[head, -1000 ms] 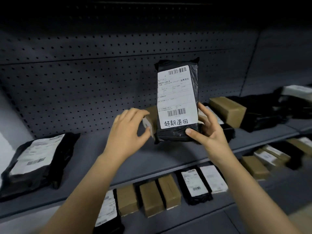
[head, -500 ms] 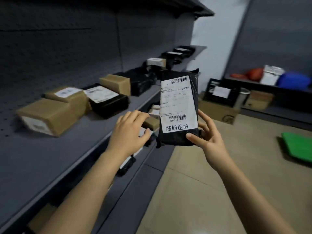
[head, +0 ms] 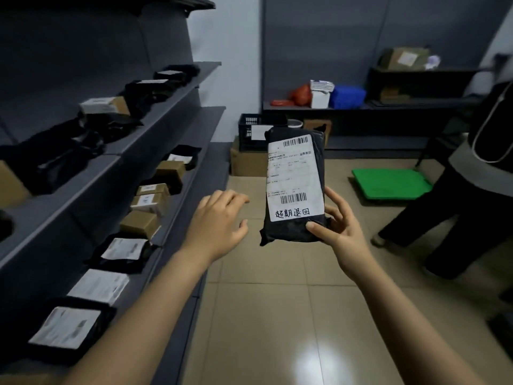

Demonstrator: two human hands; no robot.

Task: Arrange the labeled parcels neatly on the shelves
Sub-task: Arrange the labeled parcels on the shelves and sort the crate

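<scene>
Parcel in hand: the black parcel stands upright in the air at your right hand, label toward you. It is clear of the shelves, which run off to the left of your left hand.
Right hand: your right hand grips the parcel's lower right corner, with the thumb pressed on the front below the label and the fingers wrapped behind.
Left hand: your left hand hovers just left of the parcel, fingers loose and spread, holding and touching nothing.
Done so far: many parcels are already on the shelves. Beyond your left hand, brown boxes sit in a fair row on the lower shelf. Flat labelled bags lie face up nearer your left forearm.
Left to do: the parcel you hold has no place yet. The black bags on the shelf above your left hand look heaped and crumpled rather than neat, so you are probably about midway.
Parcel's look: slim, oblong, matt black plastic, wrinkled at the bottom and likely soft inside. A white shipping label covers most of the front, with a barcode at top and bottom and handwritten characters along its lower edge. The fine print is too blurred to read.
Nearby: another person stands to the right of your right hand, beside a green cart.
</scene>
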